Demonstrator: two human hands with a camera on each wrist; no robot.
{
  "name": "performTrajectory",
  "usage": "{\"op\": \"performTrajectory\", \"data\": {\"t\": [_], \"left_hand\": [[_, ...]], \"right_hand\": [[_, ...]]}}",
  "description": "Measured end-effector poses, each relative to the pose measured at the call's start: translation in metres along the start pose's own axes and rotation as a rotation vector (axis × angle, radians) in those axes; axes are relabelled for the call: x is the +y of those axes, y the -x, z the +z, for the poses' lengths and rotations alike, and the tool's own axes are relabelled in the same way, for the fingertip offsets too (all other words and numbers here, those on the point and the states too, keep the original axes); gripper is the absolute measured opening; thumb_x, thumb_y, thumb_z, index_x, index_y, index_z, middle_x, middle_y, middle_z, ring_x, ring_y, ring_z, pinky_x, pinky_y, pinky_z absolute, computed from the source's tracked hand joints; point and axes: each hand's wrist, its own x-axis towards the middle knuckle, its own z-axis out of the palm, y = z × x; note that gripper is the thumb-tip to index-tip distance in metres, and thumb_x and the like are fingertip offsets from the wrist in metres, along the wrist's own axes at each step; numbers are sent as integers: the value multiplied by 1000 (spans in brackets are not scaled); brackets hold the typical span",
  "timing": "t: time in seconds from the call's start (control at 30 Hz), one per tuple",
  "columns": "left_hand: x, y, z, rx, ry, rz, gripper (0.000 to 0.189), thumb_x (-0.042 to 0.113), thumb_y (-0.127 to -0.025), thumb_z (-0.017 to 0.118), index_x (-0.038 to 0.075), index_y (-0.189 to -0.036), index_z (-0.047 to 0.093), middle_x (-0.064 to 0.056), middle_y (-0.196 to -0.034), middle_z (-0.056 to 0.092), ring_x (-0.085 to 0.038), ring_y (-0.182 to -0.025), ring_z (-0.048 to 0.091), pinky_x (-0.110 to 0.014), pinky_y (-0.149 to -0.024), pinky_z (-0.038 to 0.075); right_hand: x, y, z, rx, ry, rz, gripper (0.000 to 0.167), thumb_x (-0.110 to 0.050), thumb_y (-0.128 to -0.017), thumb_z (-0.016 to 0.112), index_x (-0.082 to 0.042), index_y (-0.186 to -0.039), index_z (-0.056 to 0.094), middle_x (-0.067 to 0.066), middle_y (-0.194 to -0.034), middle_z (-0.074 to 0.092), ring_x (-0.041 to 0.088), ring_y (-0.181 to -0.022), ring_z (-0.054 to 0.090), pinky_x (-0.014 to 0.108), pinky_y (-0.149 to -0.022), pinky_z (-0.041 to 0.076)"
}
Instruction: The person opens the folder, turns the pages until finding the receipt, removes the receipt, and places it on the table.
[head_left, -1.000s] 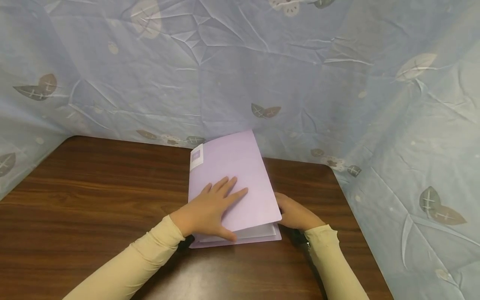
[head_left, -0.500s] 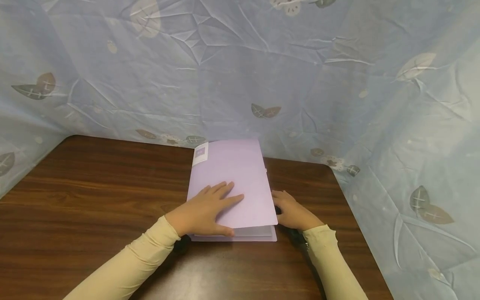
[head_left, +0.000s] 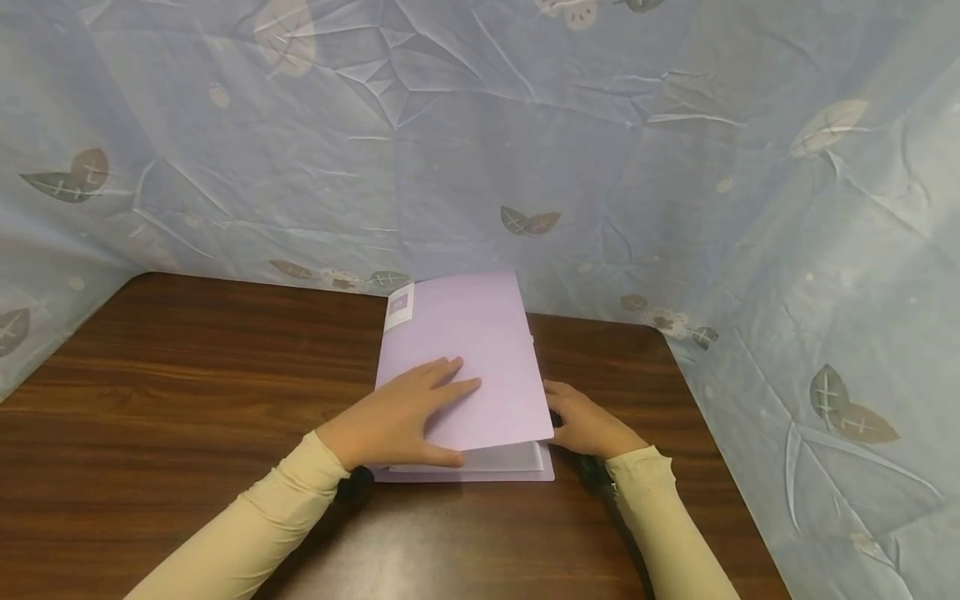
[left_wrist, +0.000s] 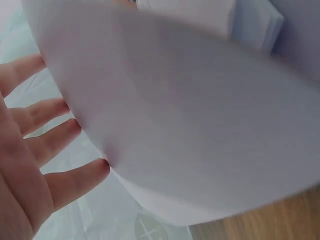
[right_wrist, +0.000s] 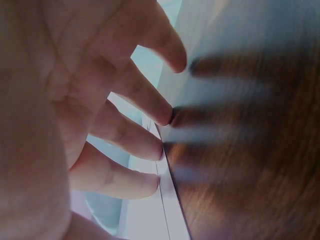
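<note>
A light purple folder [head_left: 480,333] lies on the table, a white label [head_left: 400,305] at its far left corner. Its top cover is slightly raised, and white sheets [head_left: 510,457] show beneath it along the near edge. My left hand [head_left: 401,412] rests on the cover with its fingers spread; in the left wrist view its fingertips [left_wrist: 102,167] touch the bowed cover [left_wrist: 175,115]. Beside the folder's right edge is my right hand [head_left: 588,421]. Its extended fingers [right_wrist: 142,142] reach down to the folder's edge [right_wrist: 172,205] and the tabletop in the right wrist view.
The dark wood-grain table [head_left: 225,375] extends around the folder. Behind and to the right hangs a pale blue sheet [head_left: 600,167] with a leaf print, meeting the table's far edge. Dark straps [head_left: 596,479] sit at the wrists.
The folder has straightened and its cover dropped lower, then the cover's near edge lifted slightly. My left hand has shifted a little left. The right hand stays at the folder's right edge.
</note>
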Motion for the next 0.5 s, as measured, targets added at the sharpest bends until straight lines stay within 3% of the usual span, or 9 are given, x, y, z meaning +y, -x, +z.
{"op": "performTrajectory", "data": {"t": [0.17,0.5], "left_hand": [[-2,4,-4,10,27,-22,99,63,-78,82,23,-159,43,-16,-167,32,-36,-154,31,-50,-122,30],[-4,11,-12,24,37,-56,101,72,-77,77,30,-161,39,-10,-168,31,-30,-154,32,-49,-117,38]], "right_hand": [[1,0,1,-3,-19,9,57,-20,-86,85,-7,-139,66,19,-154,50,40,-145,43,57,-117,36],[1,0,2,-24,-9,31,55,-28,-91,81,-5,-138,65,25,-153,48,42,-146,40,58,-117,35]]}}
